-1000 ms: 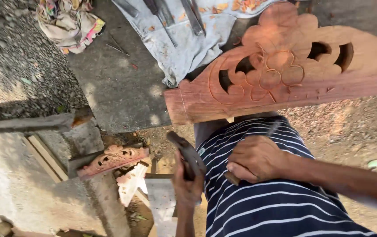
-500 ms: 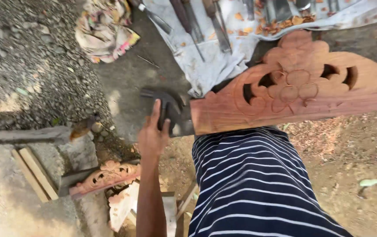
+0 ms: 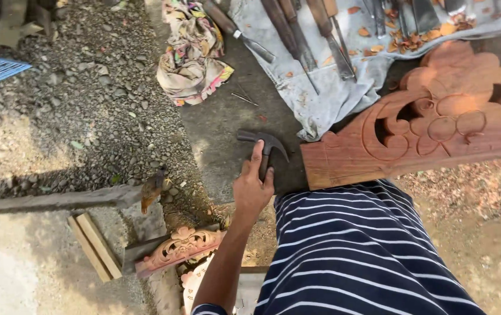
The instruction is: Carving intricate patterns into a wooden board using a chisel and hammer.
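Left hand (image 3: 252,188) fingers wrapped around claw hammer (image 3: 265,146) beside carved wooden panel (image 3: 431,125); grey cloth (image 3: 332,87) bearing chisels (image 3: 297,35), wood chips (image 3: 419,36)

left hand (image 3: 252,189): arm stretched forward, fingers (image 3: 256,156) curled, seemingly gripping | right hand: out of view | torso leaning forward

Light: harsh daylight, bright patches left of the left hand (image 3: 252,189).
Shadow: dark band beneath it.
Focus: sharp, slight edge stretch.
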